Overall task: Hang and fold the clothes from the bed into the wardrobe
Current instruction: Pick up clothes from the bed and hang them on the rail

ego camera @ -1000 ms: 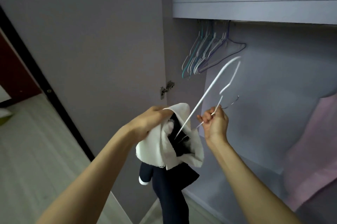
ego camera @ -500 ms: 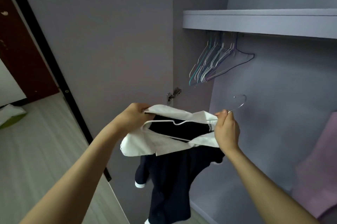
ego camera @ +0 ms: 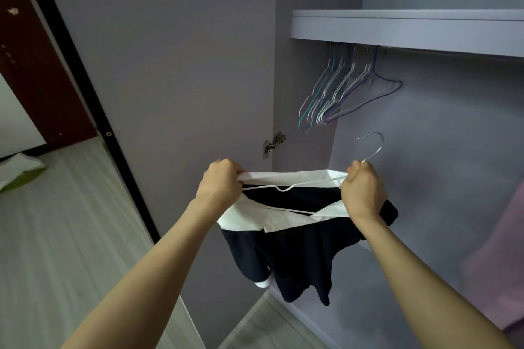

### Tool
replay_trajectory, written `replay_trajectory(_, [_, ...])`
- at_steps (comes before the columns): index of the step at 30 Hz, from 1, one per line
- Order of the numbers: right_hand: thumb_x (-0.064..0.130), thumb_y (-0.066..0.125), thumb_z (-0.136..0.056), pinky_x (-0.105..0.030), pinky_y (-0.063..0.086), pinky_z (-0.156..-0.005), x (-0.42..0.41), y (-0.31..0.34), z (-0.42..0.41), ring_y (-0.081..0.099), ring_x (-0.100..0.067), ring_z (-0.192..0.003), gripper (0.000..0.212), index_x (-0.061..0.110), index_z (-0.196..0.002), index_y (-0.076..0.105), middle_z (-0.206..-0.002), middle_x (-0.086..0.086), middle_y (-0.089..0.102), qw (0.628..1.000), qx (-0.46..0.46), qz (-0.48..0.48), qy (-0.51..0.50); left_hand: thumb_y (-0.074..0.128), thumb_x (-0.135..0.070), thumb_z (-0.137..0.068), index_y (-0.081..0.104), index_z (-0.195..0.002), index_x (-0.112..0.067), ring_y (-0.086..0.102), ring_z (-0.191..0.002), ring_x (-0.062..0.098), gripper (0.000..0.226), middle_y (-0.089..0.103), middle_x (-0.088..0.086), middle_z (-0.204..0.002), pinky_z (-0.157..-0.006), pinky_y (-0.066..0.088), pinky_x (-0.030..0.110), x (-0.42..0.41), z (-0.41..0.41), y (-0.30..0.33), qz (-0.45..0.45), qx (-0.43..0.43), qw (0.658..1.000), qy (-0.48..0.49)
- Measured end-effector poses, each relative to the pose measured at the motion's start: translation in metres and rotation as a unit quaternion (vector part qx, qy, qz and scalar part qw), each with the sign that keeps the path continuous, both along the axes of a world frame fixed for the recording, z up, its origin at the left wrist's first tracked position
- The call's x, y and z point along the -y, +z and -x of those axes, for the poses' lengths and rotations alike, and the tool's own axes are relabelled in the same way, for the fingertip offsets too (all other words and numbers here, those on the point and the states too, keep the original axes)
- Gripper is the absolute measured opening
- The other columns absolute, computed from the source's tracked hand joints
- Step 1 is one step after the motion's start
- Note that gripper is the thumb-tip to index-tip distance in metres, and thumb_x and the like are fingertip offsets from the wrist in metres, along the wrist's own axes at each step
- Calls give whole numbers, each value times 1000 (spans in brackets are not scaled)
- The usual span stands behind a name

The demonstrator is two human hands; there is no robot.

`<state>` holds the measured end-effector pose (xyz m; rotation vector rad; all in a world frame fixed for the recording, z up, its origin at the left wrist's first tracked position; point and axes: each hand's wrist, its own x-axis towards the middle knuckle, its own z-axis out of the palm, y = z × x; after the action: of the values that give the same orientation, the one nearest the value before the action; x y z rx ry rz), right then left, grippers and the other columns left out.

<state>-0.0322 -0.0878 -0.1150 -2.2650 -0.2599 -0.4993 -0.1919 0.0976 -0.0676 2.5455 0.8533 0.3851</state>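
Observation:
A dark navy garment point(ego camera: 297, 258) with a wide white collar point(ego camera: 286, 221) hangs in front of the open wardrobe. A white wire hanger point(ego camera: 283, 187) lies inside its neck opening, its metal hook point(ego camera: 373, 147) sticking up at the right. My left hand point(ego camera: 219, 182) pinches the collar's left end. My right hand point(ego camera: 363, 192) grips the collar's right end together with the base of the hook. The collar is stretched flat between both hands. The garment's lower body and a white-cuffed sleeve dangle below.
Several empty wire hangers point(ego camera: 337, 93) hang under the wardrobe shelf point(ego camera: 411, 33) at upper right. The open wardrobe door point(ego camera: 170, 79) with its hinge point(ego camera: 273, 144) stands at left. A pink garment point(ego camera: 499, 249) hangs at far right. Wooden floor point(ego camera: 56, 235) lies at left.
The hanger was tilted upright and half out of the bunched garment; it now lies level inside the neck, and my hands have moved apart, stretching the collar.

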Motion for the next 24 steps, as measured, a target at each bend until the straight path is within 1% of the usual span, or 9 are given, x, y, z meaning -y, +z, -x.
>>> replay_trajectory(3, [22, 32, -101, -38, 38, -70, 1, -7, 7, 59, -40, -93, 39, -4, -98, 61, -101, -21, 65, 999, 29, 26, 26, 43, 5, -84, 70, -106, -15, 56, -94, 33, 40, 60, 10, -103, -70, 44, 34, -5, 3, -5, -11, -25, 1000, 8])
replay_trajectory(8, [22, 31, -101, -41, 40, -77, 3, -1, -10, 57, -40, -100, 38, -5, -100, 59, -107, -20, 64, 995, -23, -92, -40, 43, 5, -85, 63, -77, -13, 53, -84, 38, 28, 40, 8, -91, -65, 40, 35, 5, 3, -5, -40, -28, 999, -11])
replay_trajectory(9, [21, 32, -101, -41, 40, -77, 2, -1, -10, 57, -40, -100, 38, -5, -99, 59, -107, -21, 64, 994, -21, -94, -47, 44, 4, -86, 63, -81, -13, 54, -88, 39, 26, 40, 8, -94, -67, 41, 36, 5, 3, -5, -40, -35, 999, -13])
replay_trajectory(11, [19, 34, -101, -43, 40, -76, 1, -3, -6, 57, -42, -96, 36, -7, -96, 59, -103, -24, 63, 996, 11, -72, -44, 44, 4, -87, 66, -106, -14, 54, -99, 38, 34, 46, 11, -107, -74, 44, 36, 3, 4, -5, -26, -41, 999, -14])
replay_trajectory(13, [17, 36, -99, -45, 41, -71, -1, -10, 6, 58, -44, -87, 38, -10, -87, 60, -90, -28, 63, 997, 73, -15, -13, 42, 4, -86, 62, -120, -15, 53, -105, 34, 43, 52, 12, -118, -79, 45, 35, 0, 5, -2, -5, -35, 999, 0])
replay_trajectory(16, [28, 25, -93, -45, 42, -72, -7, -20, 24, 60, -39, -79, 54, -6, -81, 65, -79, -23, 65, 990, 118, 69, 42, 40, 6, -83, 63, -115, -13, 54, -104, 31, 44, 57, 12, -116, -77, 45, 34, 2, 1, 5, 11, 2, 1000, 9])
replay_trajectory(20, [19, 45, -98, -43, 39, -79, -8, -19, 23, 57, -37, -94, 31, 0, -93, 68, -93, -16, 65, 973, 99, 141, 152, 41, 7, -82, 63, -113, -9, 55, -103, 32, 41, 58, 13, -115, -76, 45, 34, 2, 0, 5, 23, 5, 1000, -3])
replay_trajectory(22, [22, 47, -98, -40, 34, -87, -8, -16, 23, 54, -30, -104, 29, 5, -93, 70, -101, -8, 65, 952, 101, 186, 222, 45, 5, -83, 64, -112, -10, 56, -104, 29, 37, 60, 11, -113, -78, 46, 30, 4, -1, 2, 44, -13, 998, -33])
replay_trajectory(24, [24, 45, -99, -35, 37, -86, -9, -10, 28, 59, -22, -93, 29, 12, -81, 65, -87, -2, 68, 951, 54, 126, 277, 55, -4, -86, 64, -114, -13, 58, -105, 23, 30, 62, 6, -111, -76, 43, 23, 9, -5, 2, 72, -9, 994, -79])
